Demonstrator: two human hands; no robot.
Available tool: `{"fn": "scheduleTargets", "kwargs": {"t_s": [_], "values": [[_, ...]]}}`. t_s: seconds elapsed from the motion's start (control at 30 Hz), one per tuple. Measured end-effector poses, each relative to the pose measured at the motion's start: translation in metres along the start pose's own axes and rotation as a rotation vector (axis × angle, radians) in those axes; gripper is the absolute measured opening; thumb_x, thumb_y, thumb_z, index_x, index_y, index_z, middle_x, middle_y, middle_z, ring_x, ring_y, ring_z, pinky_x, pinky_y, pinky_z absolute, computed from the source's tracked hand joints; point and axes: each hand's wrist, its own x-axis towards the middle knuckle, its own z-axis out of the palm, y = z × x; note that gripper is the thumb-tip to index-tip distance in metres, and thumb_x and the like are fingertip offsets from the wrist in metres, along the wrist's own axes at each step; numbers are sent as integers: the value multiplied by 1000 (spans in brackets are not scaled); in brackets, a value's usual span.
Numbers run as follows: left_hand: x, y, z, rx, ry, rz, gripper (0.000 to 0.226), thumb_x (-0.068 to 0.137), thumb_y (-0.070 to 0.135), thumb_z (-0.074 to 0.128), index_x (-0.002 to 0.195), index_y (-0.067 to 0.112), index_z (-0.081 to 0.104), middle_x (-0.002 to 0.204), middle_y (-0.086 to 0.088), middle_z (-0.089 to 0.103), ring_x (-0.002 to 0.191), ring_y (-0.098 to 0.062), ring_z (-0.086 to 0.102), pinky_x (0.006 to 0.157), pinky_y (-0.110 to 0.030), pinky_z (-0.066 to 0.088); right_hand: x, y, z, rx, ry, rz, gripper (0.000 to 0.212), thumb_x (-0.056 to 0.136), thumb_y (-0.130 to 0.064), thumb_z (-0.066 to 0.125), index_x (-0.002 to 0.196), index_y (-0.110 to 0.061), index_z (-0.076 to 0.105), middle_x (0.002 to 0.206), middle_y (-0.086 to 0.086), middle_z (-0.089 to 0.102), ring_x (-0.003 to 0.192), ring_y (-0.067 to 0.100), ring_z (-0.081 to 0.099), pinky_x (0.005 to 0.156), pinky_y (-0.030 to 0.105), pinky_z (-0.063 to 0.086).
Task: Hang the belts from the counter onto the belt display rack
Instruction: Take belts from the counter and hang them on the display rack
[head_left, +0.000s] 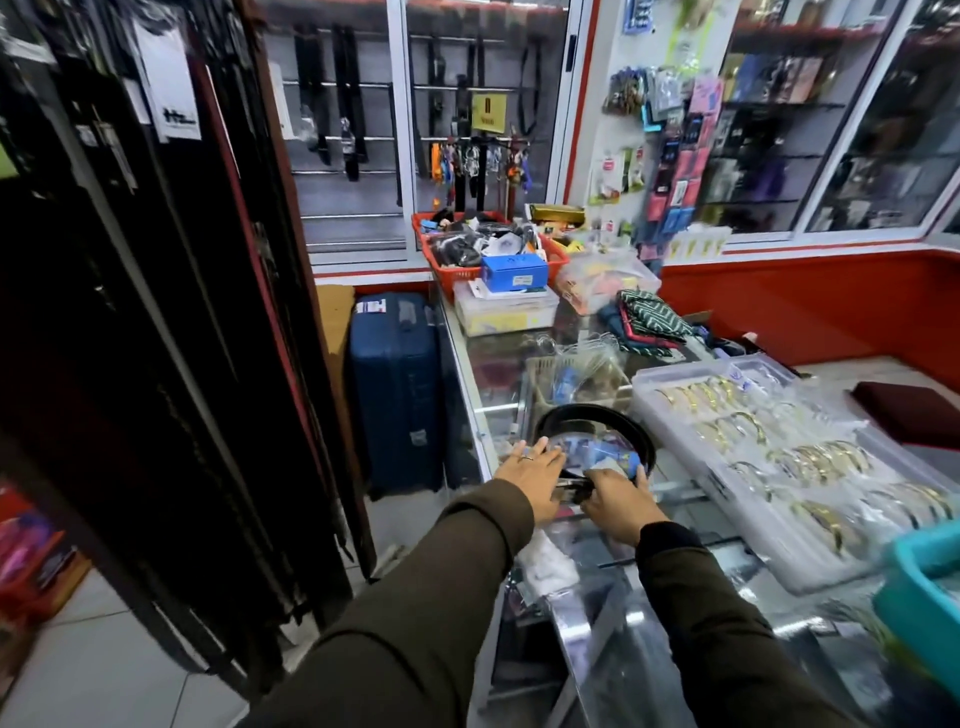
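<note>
The right hand (621, 499) is closed on the buckle end of a black belt (597, 421), which lies looped on the glass counter (649, 649). The left hand (530, 462) is laid open beside it, gripping nothing. The belt should be lifted whole, so nothing is dragged along. The buckle is mostly hidden. Farther left, the belt display rack (171, 312) is blurred and cut off.

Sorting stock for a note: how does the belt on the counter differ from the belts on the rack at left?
The counter belt lies coiled in a loop on the glass; the rack belts hang straight down. It is single and under both hands; they are many, untouched. All look dark.
</note>
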Motion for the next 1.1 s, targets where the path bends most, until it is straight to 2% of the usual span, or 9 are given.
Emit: {"fn": "scheduleTargets", "kwargs": {"t_s": [0.13,0.23,0.3,0.4,0.73,0.83,0.93,1.03,1.1], "values": [[11,-2,7,72,0,6,66,103,21,51,159,7,20,168,-11,24,159,-28,9,129,-46,5,3,-2,0,-12,49,-51,39,96,-28,60,132,-13,59,134,12,65,133,29,54,122,47,23],[14,-4,10,30,63,-16,47,101,11,50,147,7,43,150,-16,47,145,-33,40,124,-43,24,2,-3,0,85,99,-83,32,94,-22,66,124,-10,67,124,15,69,119,32,63,105,40,47],[11,-6,10,-24,95,-35,38,101,10,50,138,5,52,138,-16,54,132,-36,51,112,-44,40,0,-4,-1,114,118,-90,29,93,-19,68,121,-11,70,120,14,72,115,31,65,98,39,52],[1,-12,11,-76,151,-35,32,101,10,47,131,6,56,131,-16,59,126,-35,55,102,-45,47,-5,-8,-2,129,125,-93,33,91,-21,71,124,-15,72,121,10,74,118,29,67,98,39,54],[-72,-50,20,-194,297,-122,31,94,15,50,125,11,57,125,-11,61,118,-32,54,93,-42,49,-23,-62,-3,155,143,-251,24,86,-28,78,108,-20,78,105,3,79,101,24,72,84,38,56],[-100,-67,18,-108,368,-141,33,95,18,50,127,16,59,124,-5,62,122,-27,54,120,-43,29,-28,-86,-7,186,154,-344,15,86,-25,77,99,-16,80,95,5,80,93,24,72,78,37,56],[-133,-78,17,-154,539,-166,40,92,14,53,131,24,60,133,1,57,132,-22,49,128,-49,12,-37,-113,-10,223,170,-447,21,88,-24,76,107,-16,80,97,6,80,91,24,72,79,36,53],[-159,-83,18,-273,777,-252,50,92,12,55,139,30,57,149,-3,45,141,-26,42,126,-52,19,-45,-137,-10,381,196,-532,18,88,-19,77,104,-11,81,96,10,82,88,23,75,83,36,57],[-172,-85,19,-414,927,-328,52,97,15,56,146,30,50,155,-5,37,142,-25,41,123,-44,31,-49,-152,-11,521,182,-551,22,88,-13,78,110,-9,80,102,6,81,88,11,75,83,19,59]]}}
